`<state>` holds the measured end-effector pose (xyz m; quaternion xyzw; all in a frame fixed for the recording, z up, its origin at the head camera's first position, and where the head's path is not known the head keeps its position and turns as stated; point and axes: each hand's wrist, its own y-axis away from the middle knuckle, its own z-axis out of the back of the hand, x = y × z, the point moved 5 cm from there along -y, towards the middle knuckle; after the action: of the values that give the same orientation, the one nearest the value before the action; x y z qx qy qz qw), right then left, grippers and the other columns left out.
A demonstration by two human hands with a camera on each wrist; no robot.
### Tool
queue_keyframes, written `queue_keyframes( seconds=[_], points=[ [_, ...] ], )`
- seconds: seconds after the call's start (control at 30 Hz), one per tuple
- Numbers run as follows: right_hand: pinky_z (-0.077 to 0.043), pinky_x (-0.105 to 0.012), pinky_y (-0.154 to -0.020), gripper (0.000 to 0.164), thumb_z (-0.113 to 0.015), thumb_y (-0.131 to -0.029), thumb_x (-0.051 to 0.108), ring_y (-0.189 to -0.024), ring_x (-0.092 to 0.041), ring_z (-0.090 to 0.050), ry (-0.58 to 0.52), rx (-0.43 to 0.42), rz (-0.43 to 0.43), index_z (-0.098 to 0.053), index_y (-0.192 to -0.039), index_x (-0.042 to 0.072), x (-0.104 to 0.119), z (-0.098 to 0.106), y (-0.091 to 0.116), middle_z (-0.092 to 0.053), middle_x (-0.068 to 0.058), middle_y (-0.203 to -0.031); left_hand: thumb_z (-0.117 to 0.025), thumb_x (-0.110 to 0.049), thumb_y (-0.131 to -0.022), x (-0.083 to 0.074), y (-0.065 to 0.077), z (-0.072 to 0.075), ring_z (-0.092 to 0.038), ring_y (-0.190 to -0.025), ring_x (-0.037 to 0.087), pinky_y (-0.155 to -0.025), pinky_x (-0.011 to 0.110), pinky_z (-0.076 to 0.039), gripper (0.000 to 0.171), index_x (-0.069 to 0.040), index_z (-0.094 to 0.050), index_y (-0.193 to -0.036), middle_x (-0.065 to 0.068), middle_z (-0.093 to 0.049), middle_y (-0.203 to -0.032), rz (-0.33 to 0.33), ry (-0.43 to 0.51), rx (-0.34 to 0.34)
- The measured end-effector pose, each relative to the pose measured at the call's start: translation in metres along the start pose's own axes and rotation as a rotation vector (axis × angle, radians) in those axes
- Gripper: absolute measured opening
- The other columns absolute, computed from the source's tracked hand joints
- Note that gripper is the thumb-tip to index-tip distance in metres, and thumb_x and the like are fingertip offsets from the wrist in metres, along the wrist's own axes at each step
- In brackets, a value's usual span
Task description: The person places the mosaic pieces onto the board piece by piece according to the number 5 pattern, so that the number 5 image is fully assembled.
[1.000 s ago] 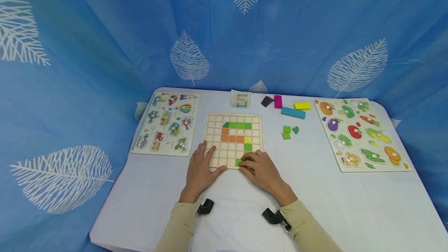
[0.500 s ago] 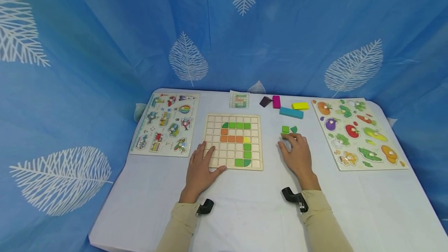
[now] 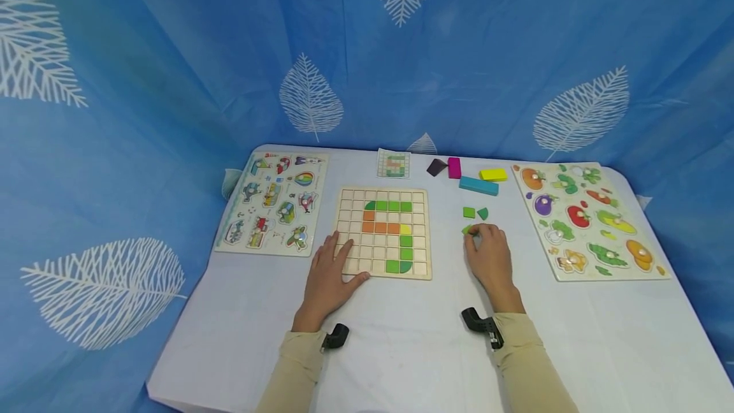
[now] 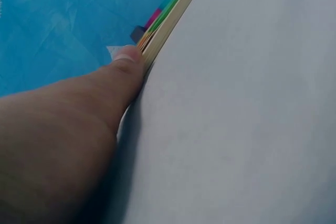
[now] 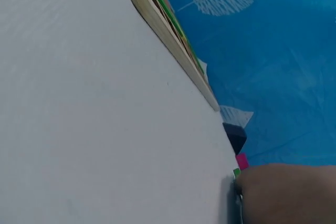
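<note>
My left hand (image 3: 328, 278) rests on the lower left corner of the wooden grid board (image 3: 364, 252), fingers spread; in the left wrist view its thumb (image 4: 123, 69) touches the board's edge. Green, orange and yellow tiles sit in some of the board's cells. To the right of the board, my right hand (image 3: 492, 261) pinches a small green tile (image 3: 467, 230) between thumb and fingers, which partly cover it. Just beyond lie a green square tile (image 3: 469, 212) and a darker green quarter-round tile (image 3: 483, 213). The right wrist view shows mostly the back of the hand.
A pattern card (image 3: 394, 163) lies behind the board. Dark (image 3: 436, 166), magenta (image 3: 454, 167), blue (image 3: 478, 185) and yellow (image 3: 493, 174) blocks sit at the back. A vehicle puzzle (image 3: 269, 202) flanks the left, a vegetable puzzle (image 3: 590, 222) the right. Blue curtain hangs behind the table.
My right hand has left a dark green quarter-round tile in the board's bottom row, moved right to the loose tiles and picked at a green one. The left hand has stayed still.
</note>
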<state>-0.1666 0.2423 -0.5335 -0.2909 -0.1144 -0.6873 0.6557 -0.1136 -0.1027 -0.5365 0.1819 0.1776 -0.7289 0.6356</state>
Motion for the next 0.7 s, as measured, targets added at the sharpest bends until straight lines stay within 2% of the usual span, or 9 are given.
queue_keyframes(
  seconds=[0.07, 0.13, 0.23, 0.33, 0.43, 0.53, 0.7],
  points=[
    [-0.048, -0.055, -0.095, 0.019, -0.065, -0.099, 0.015, -0.111, -0.040, -0.057, -0.026, 0.000, 0.037, -0.066, -0.110, -0.001, 0.008, -0.001, 0.003, -0.063, -0.023, -0.117, -0.072, -0.056, -0.088, 0.001, 0.000, 0.001, -0.020, -0.158, 0.038, -0.127, 0.054, -0.020, 0.083, -0.013, -0.045, -0.154, 0.018, -0.022, -0.169, -0.007, 0.013, 0.004],
    [-0.049, -0.053, -0.095, 0.016, -0.068, -0.097, 0.014, -0.110, -0.037, -0.059, -0.057, 0.008, 0.112, -0.066, -0.108, 0.002, 0.024, -0.004, 0.009, -0.065, -0.019, -0.115, -0.073, -0.054, -0.089, 0.002, 0.000, 0.002, -0.020, -0.158, 0.038, -0.127, 0.054, -0.020, 0.082, -0.013, -0.045, -0.154, 0.018, -0.022, -0.169, -0.008, 0.016, 0.011],
    [-0.051, -0.048, -0.094, 0.012, -0.073, -0.094, 0.013, -0.107, -0.031, -0.062, -0.112, 0.049, 0.281, -0.068, -0.104, 0.008, 0.058, -0.012, 0.020, -0.068, -0.011, -0.112, -0.072, -0.055, -0.089, 0.002, 0.000, 0.002, -0.018, -0.158, 0.037, -0.128, 0.053, -0.019, 0.082, -0.013, -0.045, -0.155, 0.017, -0.022, -0.170, -0.005, 0.012, 0.023],
    [-0.054, -0.044, -0.092, 0.010, -0.074, -0.093, 0.014, -0.105, -0.026, -0.063, -0.151, 0.126, 0.458, -0.071, -0.102, 0.013, 0.095, -0.025, 0.034, -0.069, -0.006, -0.111, -0.071, -0.056, -0.089, 0.002, -0.001, 0.002, -0.019, -0.158, 0.037, -0.127, 0.053, -0.020, 0.082, -0.013, -0.045, -0.155, 0.017, -0.022, -0.170, -0.008, 0.006, 0.018],
    [-0.055, -0.041, -0.090, 0.010, -0.075, -0.093, 0.017, -0.103, -0.022, -0.064, -0.141, 0.191, 0.579, -0.073, -0.102, 0.016, 0.122, -0.039, 0.046, -0.069, -0.002, -0.111, -0.071, -0.057, -0.089, 0.002, -0.002, 0.001, -0.020, -0.158, 0.038, -0.127, 0.054, -0.021, 0.082, -0.014, -0.045, -0.154, 0.017, -0.023, -0.169, -0.017, -0.002, 0.008],
    [-0.055, -0.039, -0.092, 0.008, -0.076, -0.093, 0.019, -0.103, -0.020, -0.065, -0.088, 0.228, 0.621, -0.075, -0.101, 0.019, 0.137, -0.051, 0.052, -0.070, 0.000, -0.110, -0.072, -0.056, -0.089, 0.002, -0.001, 0.001, -0.021, -0.157, 0.038, -0.126, 0.054, -0.022, 0.082, -0.014, -0.046, -0.154, 0.017, -0.024, -0.169, -0.019, -0.006, 0.000],
    [-0.054, -0.041, -0.092, 0.006, -0.075, -0.094, 0.020, -0.099, -0.019, -0.064, -0.042, 0.258, 0.625, -0.077, -0.099, 0.020, 0.144, -0.061, 0.055, -0.072, 0.001, -0.109, -0.072, -0.057, -0.089, 0.003, -0.001, 0.001, -0.021, -0.158, 0.037, -0.127, 0.054, -0.022, 0.081, -0.015, -0.046, -0.154, 0.016, -0.024, -0.169, -0.004, -0.017, 0.005]
  ],
)
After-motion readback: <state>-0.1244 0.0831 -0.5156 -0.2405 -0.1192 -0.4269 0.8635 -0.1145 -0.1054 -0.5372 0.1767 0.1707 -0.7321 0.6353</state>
